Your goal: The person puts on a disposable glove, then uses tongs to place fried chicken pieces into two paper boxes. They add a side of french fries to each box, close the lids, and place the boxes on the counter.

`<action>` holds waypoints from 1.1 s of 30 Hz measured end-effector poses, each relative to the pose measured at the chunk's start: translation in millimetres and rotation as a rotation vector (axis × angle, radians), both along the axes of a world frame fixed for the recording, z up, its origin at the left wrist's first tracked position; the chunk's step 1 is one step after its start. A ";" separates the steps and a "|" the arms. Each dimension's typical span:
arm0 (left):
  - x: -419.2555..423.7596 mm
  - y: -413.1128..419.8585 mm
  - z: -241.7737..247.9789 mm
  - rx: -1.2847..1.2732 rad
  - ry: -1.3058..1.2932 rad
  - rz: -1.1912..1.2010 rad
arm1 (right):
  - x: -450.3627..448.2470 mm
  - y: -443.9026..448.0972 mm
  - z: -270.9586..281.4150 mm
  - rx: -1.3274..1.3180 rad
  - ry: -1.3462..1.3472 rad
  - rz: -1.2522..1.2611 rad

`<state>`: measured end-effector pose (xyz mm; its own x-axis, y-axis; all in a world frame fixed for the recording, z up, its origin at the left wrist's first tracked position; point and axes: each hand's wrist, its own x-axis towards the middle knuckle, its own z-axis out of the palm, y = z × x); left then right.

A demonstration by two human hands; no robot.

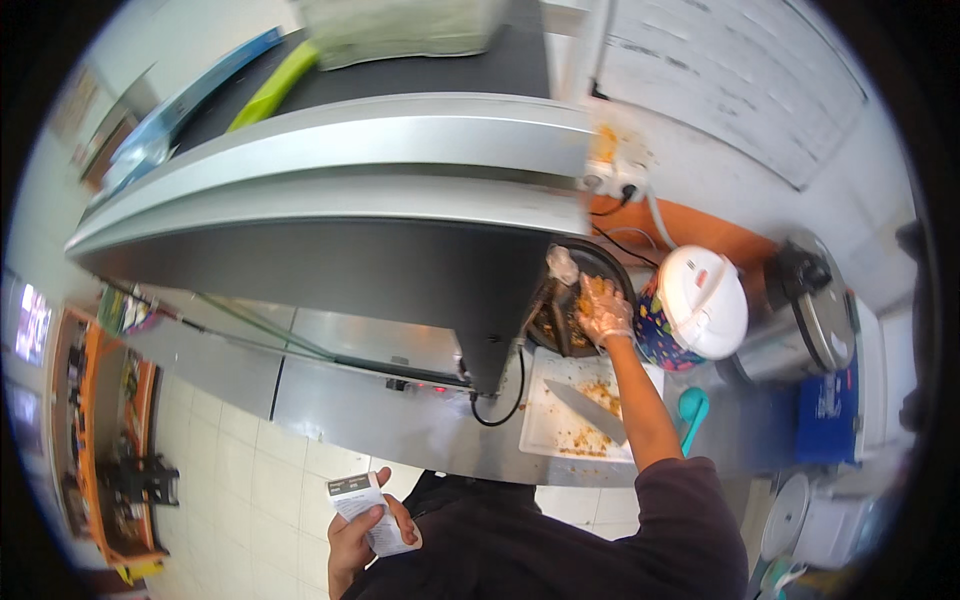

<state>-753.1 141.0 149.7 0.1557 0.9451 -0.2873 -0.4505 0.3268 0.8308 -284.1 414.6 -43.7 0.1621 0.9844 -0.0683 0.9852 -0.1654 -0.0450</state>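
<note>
My left hand [360, 529] is bare and grips a printed paper slip [369, 517] in front of my dark shirt. A clear plastic glove covers my right hand [604, 311], which reaches into a round black pan [609, 261] and touches orange-brown crumbly food. Whether its fingers are closed on any of the food cannot be told. A crumpled clear plastic piece [561, 265] lies at the pan's left side. Below the pan, a white cutting board [544, 431] holds a broad knife blade [585, 409] and orange crumbs; my right forearm passes over the board and hides the knife's handle.
A lidded rice cooker [703, 300] stands right of the pan, with a steel urn [802, 330] beyond. A teal scoop [694, 409] lies beside the board. A large metal-edged appliance [337, 262] overhangs the steel counter [337, 405] on the left, with a looped black cable [499, 424].
</note>
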 end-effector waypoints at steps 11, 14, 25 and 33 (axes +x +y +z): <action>-70.2 -23.9 -1.5 -0.146 -0.169 0.016 | 13.0 14.7 -13.7 0.302 0.189 0.150; -117.6 -20.1 -19.7 -0.083 -0.248 -0.001 | -27.7 -22.0 28.3 0.343 0.648 -0.037; -420.3 -45.3 -77.5 -0.019 -0.261 0.192 | -390.4 -220.9 69.4 -0.274 1.841 -0.436; -655.7 -103.7 -54.8 0.056 -0.104 0.612 | -802.3 -118.4 30.5 -1.154 1.844 -0.192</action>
